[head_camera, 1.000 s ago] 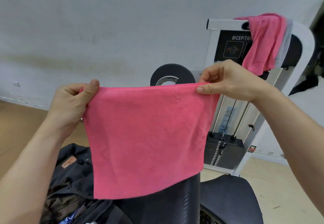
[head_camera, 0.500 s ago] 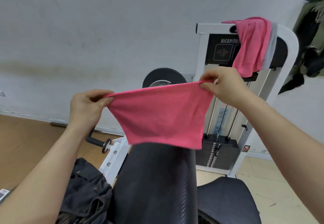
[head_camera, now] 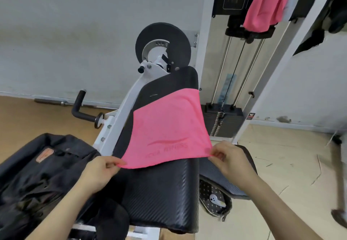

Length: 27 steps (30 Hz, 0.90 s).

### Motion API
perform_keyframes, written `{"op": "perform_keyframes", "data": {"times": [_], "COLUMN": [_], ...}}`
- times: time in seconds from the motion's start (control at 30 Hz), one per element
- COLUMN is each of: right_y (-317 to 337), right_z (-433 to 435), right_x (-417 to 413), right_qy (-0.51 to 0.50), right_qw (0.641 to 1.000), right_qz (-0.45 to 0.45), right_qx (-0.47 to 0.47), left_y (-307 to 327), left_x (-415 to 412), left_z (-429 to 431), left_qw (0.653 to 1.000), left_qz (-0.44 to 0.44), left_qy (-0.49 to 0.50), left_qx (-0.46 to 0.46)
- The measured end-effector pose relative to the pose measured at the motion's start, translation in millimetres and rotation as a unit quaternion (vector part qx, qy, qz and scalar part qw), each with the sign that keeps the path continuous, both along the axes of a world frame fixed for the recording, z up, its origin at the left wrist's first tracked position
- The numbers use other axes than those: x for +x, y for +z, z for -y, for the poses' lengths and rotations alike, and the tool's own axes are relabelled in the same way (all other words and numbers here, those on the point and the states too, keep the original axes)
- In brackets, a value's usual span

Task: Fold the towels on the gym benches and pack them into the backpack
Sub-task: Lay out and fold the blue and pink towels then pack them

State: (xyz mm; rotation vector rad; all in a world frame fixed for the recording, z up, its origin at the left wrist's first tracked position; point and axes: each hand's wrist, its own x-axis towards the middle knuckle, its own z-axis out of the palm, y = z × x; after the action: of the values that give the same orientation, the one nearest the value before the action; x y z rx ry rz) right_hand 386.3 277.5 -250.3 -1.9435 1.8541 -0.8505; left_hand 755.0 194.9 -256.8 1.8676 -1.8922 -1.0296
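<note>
A pink towel [head_camera: 167, 127] lies spread over the sloped black bench pad [head_camera: 161, 192]. My left hand [head_camera: 99, 172] pinches its near left corner, and my right hand [head_camera: 229, 159] pinches its near right corner. The far edge rests high on the pad. A dark backpack [head_camera: 37, 174] sits open at the left of the bench. Another pink towel [head_camera: 268, 5] hangs over the top of the weight machine at the upper right.
The white machine frame [head_camera: 120, 115] with a black handle [head_camera: 79, 106] stands between pad and backpack. A black disc [head_camera: 180, 38] and the weight stack [head_camera: 223, 121] are behind the pad. A black seat [head_camera: 216, 187] lies at right. Dark clothes [head_camera: 338, 14] hang at the far right.
The towel was held up in the air by its top corners; both hands came down and toward me, and it now lies spread on the bench pad.
</note>
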Motion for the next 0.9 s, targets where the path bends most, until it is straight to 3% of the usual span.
{"op": "perform_keyframes", "data": {"times": [0.13, 0.27, 0.37, 0.5, 0.67, 0.77, 0.9], "right_y": [-10.8, -10.8, -9.4, -1.7, 5.0, 1.7, -5.1], "right_z": [-1.4, 3.3, 5.4, 3.4, 2.2, 4.7, 7.8], "right_x": [6.2, 6.2, 5.1, 4.5, 7.9, 11.1, 18.5], "right_qy": [-0.036, -0.04, -0.054, -0.06, -0.075, -0.106, -0.157], "right_qw": [0.996, 0.991, 0.98, 0.947, 0.875, 0.842, 0.813], "right_qz": [0.062, 0.072, 0.134, 0.28, 0.435, 0.477, 0.506], "right_qx": [0.058, 0.105, 0.135, 0.143, 0.198, 0.228, 0.24], "left_y": [-2.2, -2.4, -3.7, -8.2, -9.5, -8.9, -12.3], "left_x": [-1.7, -3.4, -3.2, -2.7, -6.2, -8.7, -12.6], "left_z": [2.1, -1.2, -3.6, -2.5, -5.3, -5.3, -5.0], "left_qw": [0.998, 0.998, 0.997, 0.987, 0.94, 0.921, 0.92], "left_qz": [-0.034, -0.042, -0.054, -0.137, -0.276, -0.312, -0.308], "left_qy": [0.008, -0.031, -0.038, 0.023, 0.136, 0.164, 0.179], "left_qx": [0.056, 0.042, 0.032, 0.075, 0.147, 0.168, 0.164]}}
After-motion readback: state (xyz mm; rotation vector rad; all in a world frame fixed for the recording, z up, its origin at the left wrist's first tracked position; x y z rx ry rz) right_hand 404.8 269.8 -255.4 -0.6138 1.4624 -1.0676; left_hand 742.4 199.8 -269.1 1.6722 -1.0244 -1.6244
